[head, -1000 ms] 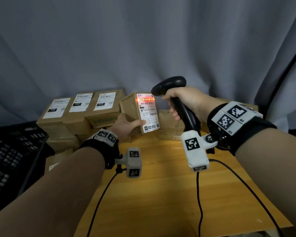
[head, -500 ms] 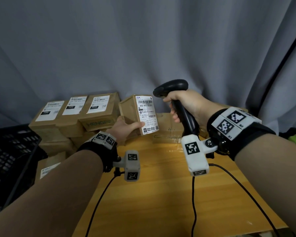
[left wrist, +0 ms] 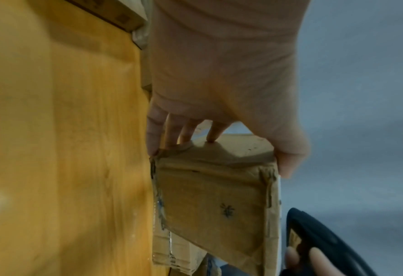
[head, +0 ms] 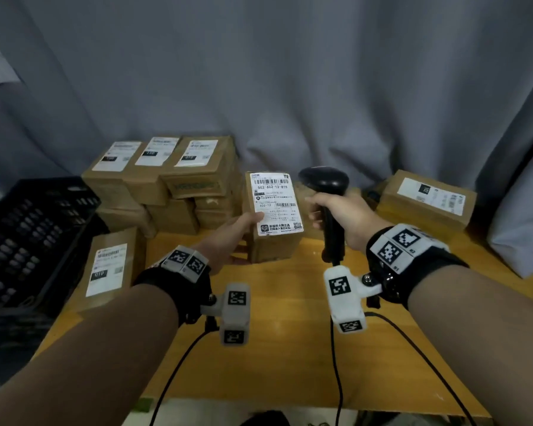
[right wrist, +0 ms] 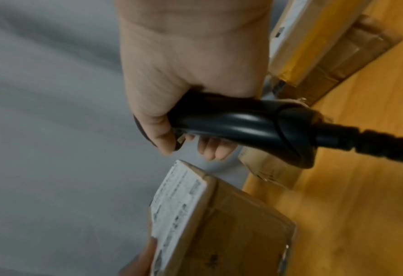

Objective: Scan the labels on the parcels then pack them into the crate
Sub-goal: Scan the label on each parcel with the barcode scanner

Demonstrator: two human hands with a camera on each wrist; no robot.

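My left hand (head: 233, 233) grips a small brown cardboard parcel (head: 274, 238) above the wooden table (head: 290, 348), thumb on its white shipping label (head: 276, 206), which faces me. The left wrist view shows the fingers (left wrist: 172, 130) behind the parcel (left wrist: 214, 201) and the thumb on its front edge. My right hand (head: 342, 216) holds a black barcode scanner (head: 325, 179) by its handle, just right of the parcel, head level with the label's top. In the right wrist view the scanner handle (right wrist: 238, 123) lies in my fist, with the parcel (right wrist: 219, 224) below. A black plastic crate (head: 28, 235) stands at the left.
A stack of labelled cardboard parcels (head: 166, 179) sits at the table's back left, one more parcel (head: 111, 265) lies beside the crate, and another (head: 428, 198) rests at the back right. Cables (head: 339, 379) trail over the table's front. A grey curtain (head: 259, 72) hangs behind.
The red scan light that lay on the label one second ago is gone. The parcel and scanner have come lower and nearer, and the view has tilted down, so more of the crate shows.
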